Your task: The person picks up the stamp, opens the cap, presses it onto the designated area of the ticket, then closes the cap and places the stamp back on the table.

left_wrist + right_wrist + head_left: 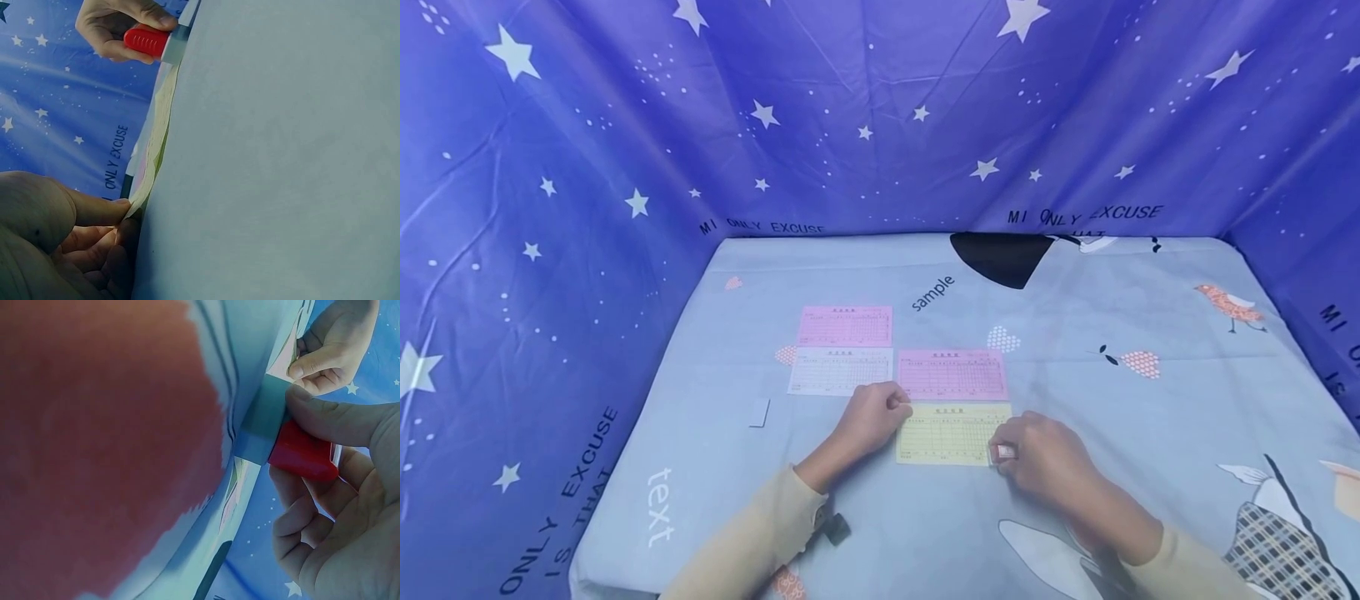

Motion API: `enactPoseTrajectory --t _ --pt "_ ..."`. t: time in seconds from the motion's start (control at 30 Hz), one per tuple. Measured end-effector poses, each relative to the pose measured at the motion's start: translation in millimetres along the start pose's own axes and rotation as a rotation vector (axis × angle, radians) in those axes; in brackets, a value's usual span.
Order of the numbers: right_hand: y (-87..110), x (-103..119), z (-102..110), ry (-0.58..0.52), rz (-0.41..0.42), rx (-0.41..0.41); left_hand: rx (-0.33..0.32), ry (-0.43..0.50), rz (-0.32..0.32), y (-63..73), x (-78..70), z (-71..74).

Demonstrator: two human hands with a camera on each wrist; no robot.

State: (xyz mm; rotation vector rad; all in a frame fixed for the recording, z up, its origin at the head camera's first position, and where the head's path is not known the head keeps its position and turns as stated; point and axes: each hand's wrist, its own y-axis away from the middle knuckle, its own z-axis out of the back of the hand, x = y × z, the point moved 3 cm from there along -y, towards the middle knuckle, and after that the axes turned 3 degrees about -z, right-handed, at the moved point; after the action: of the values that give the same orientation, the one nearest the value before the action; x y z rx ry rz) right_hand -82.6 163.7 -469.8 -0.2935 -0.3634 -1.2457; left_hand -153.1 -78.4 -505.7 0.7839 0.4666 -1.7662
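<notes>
Before me lies a yellow printed form (951, 437), its left edge lifted between the thumb and finger of my left hand (872, 412). In the left wrist view the yellow paper (159, 125) bows up from the cloth. My right hand (1045, 454) grips a small red-handled stamp (1003, 452) with a clear, pale base, held at the form's lower right corner. The right wrist view shows thumb and fingers around the red handle (303, 453), its base (259, 419) facing the table. What lies beneath the base is hidden.
A pink form (951, 375) lies just above the yellow one. To its left are a white form (827, 371) and another pink form (845, 326). A small pale square (759, 412) sits farther left on the patterned cloth (715, 483). Blue star-printed curtains (850, 167) surround the table.
</notes>
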Motion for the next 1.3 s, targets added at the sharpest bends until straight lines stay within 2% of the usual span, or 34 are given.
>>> enactPoseTrajectory --t 0.83,1.03,1.3 --pt "1.1 -0.3 -0.2 0.028 0.035 -0.035 -0.011 0.008 0.011 2.7 0.2 -0.6" --pt "0.3 -1.2 -0.8 0.019 0.033 -0.015 -0.006 0.009 0.009 2.4 0.0 0.8" --pt "6.2 -10.6 1.2 0.006 0.112 -0.01 0.008 0.005 0.005 0.3 -1.1 1.2"
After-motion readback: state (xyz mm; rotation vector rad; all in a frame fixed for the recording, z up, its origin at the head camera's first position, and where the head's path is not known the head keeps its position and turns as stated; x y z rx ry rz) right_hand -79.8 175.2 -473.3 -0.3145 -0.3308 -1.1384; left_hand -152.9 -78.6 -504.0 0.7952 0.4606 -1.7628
